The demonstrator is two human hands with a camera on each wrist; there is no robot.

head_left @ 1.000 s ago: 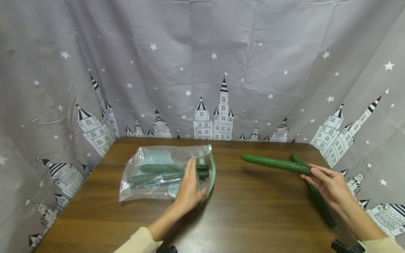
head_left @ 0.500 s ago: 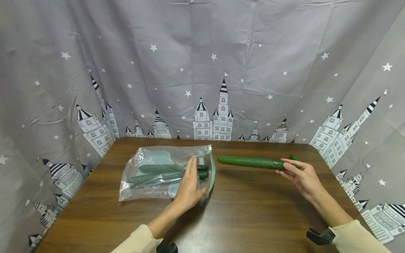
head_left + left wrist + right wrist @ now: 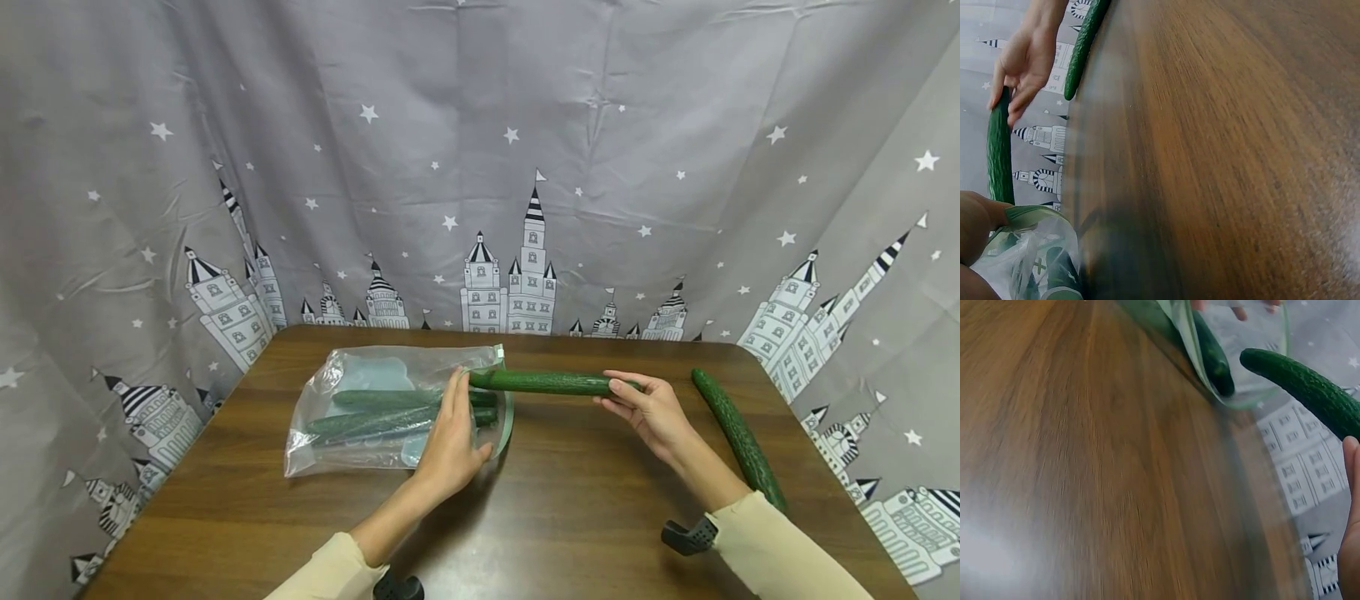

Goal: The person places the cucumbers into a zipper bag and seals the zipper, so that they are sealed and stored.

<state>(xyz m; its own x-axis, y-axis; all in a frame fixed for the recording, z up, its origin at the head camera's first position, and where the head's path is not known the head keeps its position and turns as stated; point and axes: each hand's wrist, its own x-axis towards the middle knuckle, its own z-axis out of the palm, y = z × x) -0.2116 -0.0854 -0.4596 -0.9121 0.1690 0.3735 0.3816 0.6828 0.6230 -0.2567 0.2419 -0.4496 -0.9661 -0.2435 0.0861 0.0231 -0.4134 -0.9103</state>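
Observation:
A clear zip bag (image 3: 427, 360) with a green-edged mouth lies on its side, with two cucumbers (image 3: 367, 426) in it. My left hand (image 3: 450, 446) holds the bag at its mouth, which gapes toward the right; some of its fingertips show through the film in the right wrist view. Between thumb and fingers, my right hand (image 3: 648, 412) pinches one end of another cucumber (image 3: 551, 382), held level above the table. This cucumber's far tip (image 3: 1257, 360) is at the mouth of the bag; how far it reaches in is hard to tell.
One more cucumber (image 3: 738, 433) lies slantwise on the wooden table (image 3: 585, 500), near its right edge. Behind the table hangs a grey curtain (image 3: 645, 125) printed with castles and stars.
My right hand has carried its cucumber leftward from the table's right side to the bag's mouth. The left hand and the bag have stayed in place.

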